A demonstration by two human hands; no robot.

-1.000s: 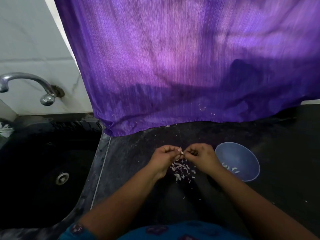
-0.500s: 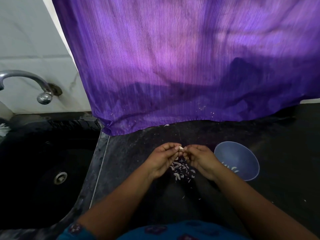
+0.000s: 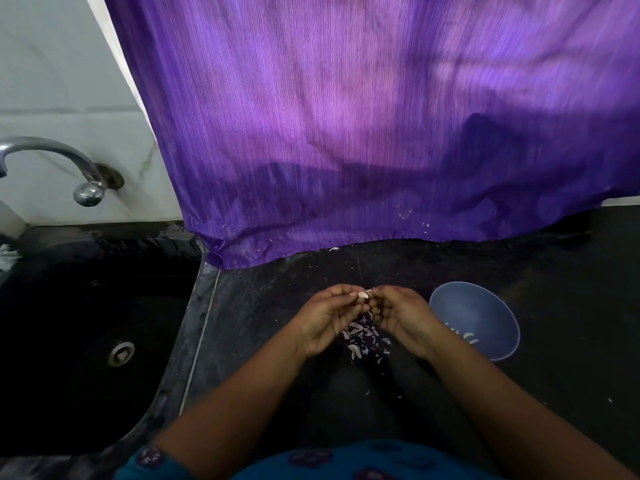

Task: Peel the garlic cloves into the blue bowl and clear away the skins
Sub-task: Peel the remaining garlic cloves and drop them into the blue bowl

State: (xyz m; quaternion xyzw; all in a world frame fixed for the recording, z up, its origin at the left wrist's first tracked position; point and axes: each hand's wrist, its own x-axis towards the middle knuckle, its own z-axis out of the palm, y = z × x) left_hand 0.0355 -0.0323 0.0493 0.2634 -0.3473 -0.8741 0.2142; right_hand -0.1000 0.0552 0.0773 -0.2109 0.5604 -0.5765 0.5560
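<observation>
- Peeling was under way at mid-counter: left hand [image 3: 327, 318] pinched a pale garlic clove [image 3: 362, 296] at its fingertips; right hand [image 3: 401, 315] curled in against it, fingers picking at the skin from the 3 o'clock side.
- Clove sat between both hands, above the skins pile [image 3: 367, 339], which lay on the dark counter [image 3: 277, 323] at 6 o'clock from the clove.
- Blue bowl [image 3: 478, 306] stood at 3 o'clock of the right hand, near but apart; a few pale cloves showed inside it.
- Risk, as judged: clove was small and held only at the tips, so a hard tug on the skin could flick it onto the counter or into the skins.
- Risk: loose skins could drift into the bowl when the right hand crossed over.
- Surroundings, left to right: black sink [image 3: 104, 341] at 9 o'clock, tap [image 3: 69, 161] above it, purple curtain [image 3: 381, 133] hanging at 12 o'clock with flecks stuck on its hem.
- Nothing stood between hands and bowl.
</observation>
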